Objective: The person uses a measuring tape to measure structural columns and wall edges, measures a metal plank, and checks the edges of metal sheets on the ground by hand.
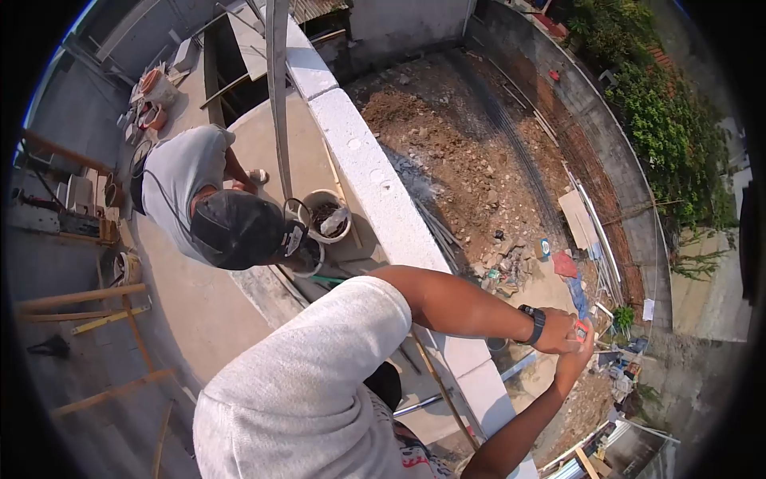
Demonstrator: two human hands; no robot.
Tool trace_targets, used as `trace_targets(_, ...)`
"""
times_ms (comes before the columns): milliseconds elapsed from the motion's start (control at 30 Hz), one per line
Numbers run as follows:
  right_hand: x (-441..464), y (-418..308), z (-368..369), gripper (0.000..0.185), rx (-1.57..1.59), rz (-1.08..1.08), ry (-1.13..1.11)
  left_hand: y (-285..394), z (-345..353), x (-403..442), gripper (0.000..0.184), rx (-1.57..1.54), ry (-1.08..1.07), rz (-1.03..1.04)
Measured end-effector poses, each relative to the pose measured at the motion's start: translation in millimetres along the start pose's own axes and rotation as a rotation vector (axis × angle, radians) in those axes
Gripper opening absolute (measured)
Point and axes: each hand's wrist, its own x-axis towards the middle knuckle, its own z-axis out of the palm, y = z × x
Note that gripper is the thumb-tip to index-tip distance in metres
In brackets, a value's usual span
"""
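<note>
Both arms reach out to the right, past the white block wall. My left hand [556,332], with a black watch [533,325] on the wrist, is closed with its fingertips against a small orange-red object with a dark face [582,329]. My right hand [576,361] comes up from below and wraps round the same object from the other side. The fingers cover much of it, so its exact kind cannot be made out. Below the hands, well down, lies ground with rubble and scattered litter.
The white block wall [383,188] runs diagonally beside me, with a long drop beyond it. To the left, a co-worker in a black cap [239,227] bends over near a bucket [325,215]. A vertical metal pole [278,96] stands beyond. Timber lengths [84,297] lie at left.
</note>
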Motion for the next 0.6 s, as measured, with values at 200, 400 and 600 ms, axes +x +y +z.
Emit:
trace_targets(200, 49.6, 21.6, 5.0, 0.04, 0.085, -0.115, -0.093, 29.9, -33.7, -32.4, 0.056, 0.33, 0.326, 0.143)
trace_targets(400, 79.0, -14.7, 27.8, 0.039, 0.129, -0.196, -0.029, 44.3, -44.9, -241.0, 0.034, -0.028, 0.544, 0.297)
trace_targets(600, 79.1, -60.7, 25.2, 0.045, 0.69, -0.512, 0.246, -60.0, 47.7, -497.5, 0.032, 0.261, 0.733, -0.569)
